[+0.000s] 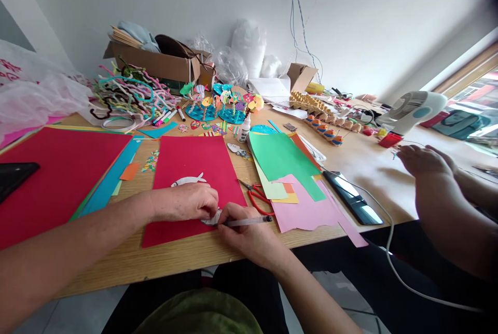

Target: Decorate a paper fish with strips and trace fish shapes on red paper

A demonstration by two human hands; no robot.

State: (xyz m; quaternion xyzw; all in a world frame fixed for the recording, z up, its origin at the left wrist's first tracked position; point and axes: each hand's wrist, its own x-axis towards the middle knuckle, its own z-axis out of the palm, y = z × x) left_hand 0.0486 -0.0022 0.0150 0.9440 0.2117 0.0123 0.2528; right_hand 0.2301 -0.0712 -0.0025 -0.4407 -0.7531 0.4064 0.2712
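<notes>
The left hand (187, 202) is pressing a small cutout (212, 218) onto red paper (194, 168) near the table's (163, 261) front edge, while the right hand (245, 235) is gripping a pen (249, 221) against it.

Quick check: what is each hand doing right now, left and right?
Left hand: closed down on a small grey paper cutout, pinning it to the red sheet.
Right hand: closed around a pen, tip at the cutout.
</notes>
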